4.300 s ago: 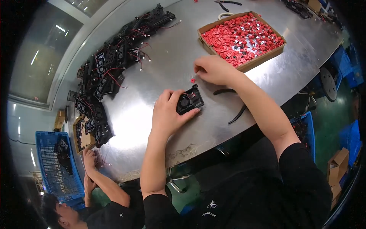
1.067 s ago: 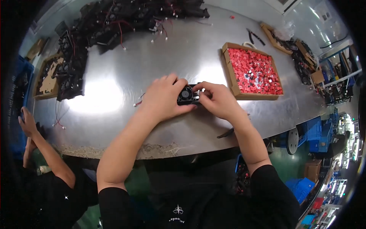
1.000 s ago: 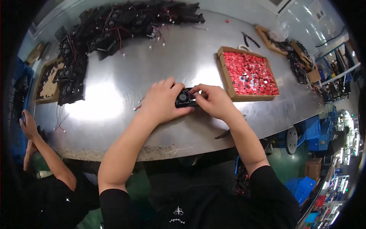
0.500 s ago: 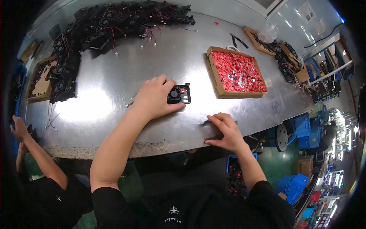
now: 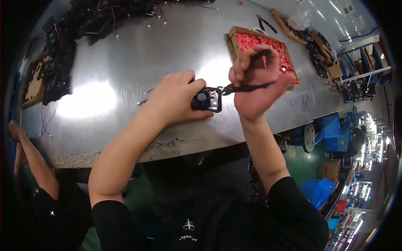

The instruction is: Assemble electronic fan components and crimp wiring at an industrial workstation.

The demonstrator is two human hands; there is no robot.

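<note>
My left hand (image 5: 178, 94) is wrapped round a small black plastic housing with a round fan (image 5: 203, 98) in it, holding it down on the metal table. A bit of red shows inside the housing next to the fan. My right hand (image 5: 259, 83) is closed on a pair of pliers (image 5: 240, 88) with dark handles, which stand spread apart. The pliers' jaws are at the right edge of the housing; whether they touch it I cannot tell. Thin wires with a red connector (image 5: 143, 102) stick out left of my left hand.
Behind my right hand stands a cardboard tray (image 5: 233, 44) full of small red parts. A second hand tool (image 5: 266, 24) lies beyond it. Black fan housings with wires (image 5: 60, 69) are heaped at the left and back. A co-worker's arm (image 5: 35, 163) is at the far left.
My right hand has risen from the table's front edge and moved up beside the housing, now with the pliers showing in it. The left hand and the housing have shifted slightly right in view.
</note>
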